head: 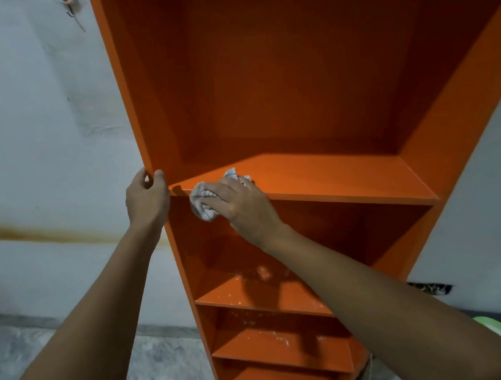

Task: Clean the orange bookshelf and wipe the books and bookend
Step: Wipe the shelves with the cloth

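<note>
**Wiping the upper board of the bookshelf**

The orange bookshelf [295,93] had bare boards; no books and no bookend were in view. The left hand [147,199] gripped the front edge of its left side panel, thumb and fingers curled around it. The right hand [238,206] clutched a crumpled grey cloth [201,205] and pressed it on the front left corner of the upper board [334,178]. Part of the cloth hung over that edge. Dust pushed over the edge would probably fall on the lower boards [253,293], which already carried pale specks. A hard push could also rock the bookshelf if the left hand loosened.
</note>
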Demonstrator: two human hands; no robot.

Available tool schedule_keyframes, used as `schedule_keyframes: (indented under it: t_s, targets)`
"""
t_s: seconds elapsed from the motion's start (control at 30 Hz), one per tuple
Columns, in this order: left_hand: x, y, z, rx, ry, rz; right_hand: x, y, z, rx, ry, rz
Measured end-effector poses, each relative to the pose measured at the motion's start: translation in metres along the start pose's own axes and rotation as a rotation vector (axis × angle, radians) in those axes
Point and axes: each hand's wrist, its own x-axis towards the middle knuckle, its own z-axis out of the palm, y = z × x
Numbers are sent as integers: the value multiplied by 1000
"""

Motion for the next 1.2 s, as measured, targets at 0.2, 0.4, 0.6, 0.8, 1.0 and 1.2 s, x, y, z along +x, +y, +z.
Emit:
schedule_keyframes:
  t_s: [0.2,0.4,0.6,0.8,1.0,1.2]
  targets:
    - [-15,5,34,34,112,-95,-79,50,-50,-37,81,75]
    - [-24,10,47,40,158,-196,-151,94,-94,-35,75,251]
    - [-33,13,47,43,133,-246,-191,105,-121,-125,264,689]
    - [-33,10,31,-19,70,-266,-162,64,-123,87,360,668]
    - [-52,-1,11,9,-54,-190,-148,26,-103,441,66,572]
    - [-59,-45,-8,89,-151,-221,-143,7,-58,688,-211,699]
